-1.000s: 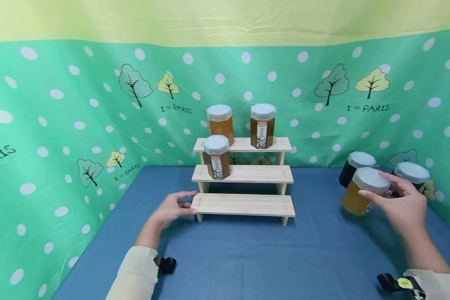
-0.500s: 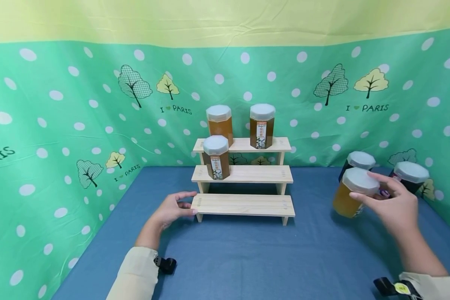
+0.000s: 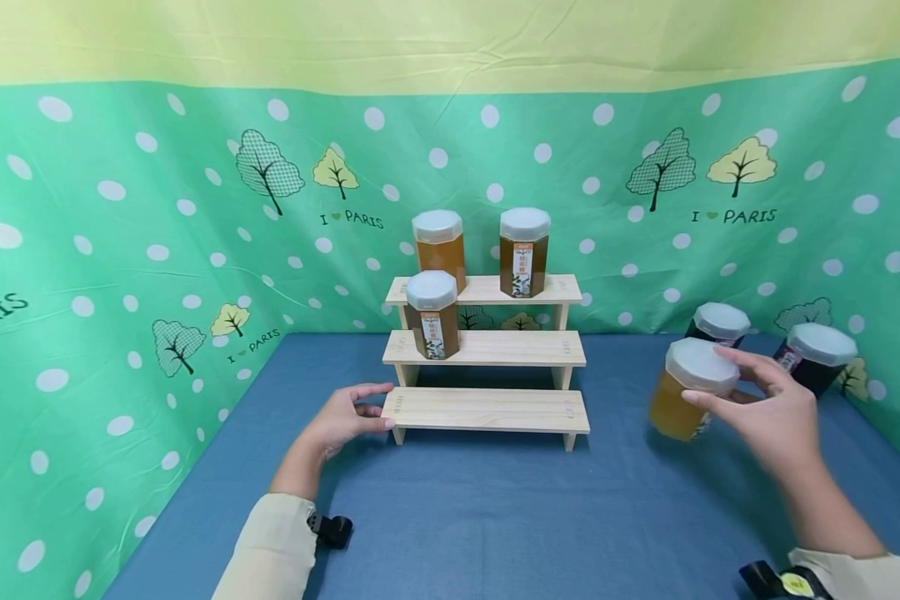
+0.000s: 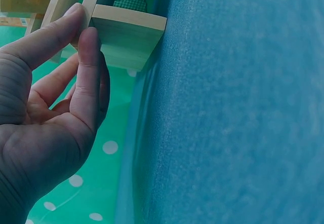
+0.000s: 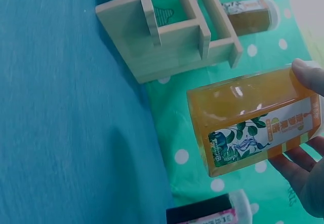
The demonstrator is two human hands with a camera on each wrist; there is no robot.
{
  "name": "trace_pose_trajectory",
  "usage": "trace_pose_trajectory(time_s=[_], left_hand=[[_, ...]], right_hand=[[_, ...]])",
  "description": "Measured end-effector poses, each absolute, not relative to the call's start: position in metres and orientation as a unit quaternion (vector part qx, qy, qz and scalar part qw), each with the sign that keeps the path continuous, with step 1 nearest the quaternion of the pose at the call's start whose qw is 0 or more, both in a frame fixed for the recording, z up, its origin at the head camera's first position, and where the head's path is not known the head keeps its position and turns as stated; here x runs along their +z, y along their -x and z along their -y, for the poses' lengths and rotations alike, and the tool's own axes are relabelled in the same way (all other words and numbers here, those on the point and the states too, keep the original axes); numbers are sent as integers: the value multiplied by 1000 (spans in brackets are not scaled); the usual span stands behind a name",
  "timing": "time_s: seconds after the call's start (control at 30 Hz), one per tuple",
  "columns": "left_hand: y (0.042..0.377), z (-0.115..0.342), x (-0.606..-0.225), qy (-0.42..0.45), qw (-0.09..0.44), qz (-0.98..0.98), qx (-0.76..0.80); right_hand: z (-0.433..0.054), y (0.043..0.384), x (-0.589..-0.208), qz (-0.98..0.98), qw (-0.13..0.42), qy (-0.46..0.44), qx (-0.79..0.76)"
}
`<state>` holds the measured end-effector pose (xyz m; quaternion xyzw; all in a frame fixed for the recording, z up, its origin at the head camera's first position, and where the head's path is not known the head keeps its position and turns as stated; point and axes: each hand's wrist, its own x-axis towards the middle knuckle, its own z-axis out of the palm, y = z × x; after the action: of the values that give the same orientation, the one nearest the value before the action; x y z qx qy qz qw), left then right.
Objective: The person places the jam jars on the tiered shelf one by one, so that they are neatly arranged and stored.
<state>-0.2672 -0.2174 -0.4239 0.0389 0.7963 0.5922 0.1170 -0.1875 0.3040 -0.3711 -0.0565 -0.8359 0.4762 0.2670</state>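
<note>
Gripping an amber jar [image 3: 673, 406], the right hand [image 3: 776, 412] has moved left, nearer the tiered wooden stand [image 3: 487, 408] the left hand [image 3: 345, 419] pinches.

Bare wood, shine and weave
Stepped stand [image 3: 486, 408] of smooth, matt wood; held amber jar [image 5: 243, 100] glossy, see-through; its label [image 5: 266, 130] smooth; blue tablecloth [image 3: 480, 517] matt, finely woven

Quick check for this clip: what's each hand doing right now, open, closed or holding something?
Left hand: closed, gripping the left end of the wooden rack's lowest step.
Right hand: closed, holding an amber jar by its lid.
</note>
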Motion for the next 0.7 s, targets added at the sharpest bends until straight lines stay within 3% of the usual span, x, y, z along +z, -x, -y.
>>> trace_pose_trajectory(time_s=[0.7], left_hand=[[269, 218, -427, -26, 118, -794, 596]], right_hand=[[-264, 190, -350, 843, 265, -12, 468]])
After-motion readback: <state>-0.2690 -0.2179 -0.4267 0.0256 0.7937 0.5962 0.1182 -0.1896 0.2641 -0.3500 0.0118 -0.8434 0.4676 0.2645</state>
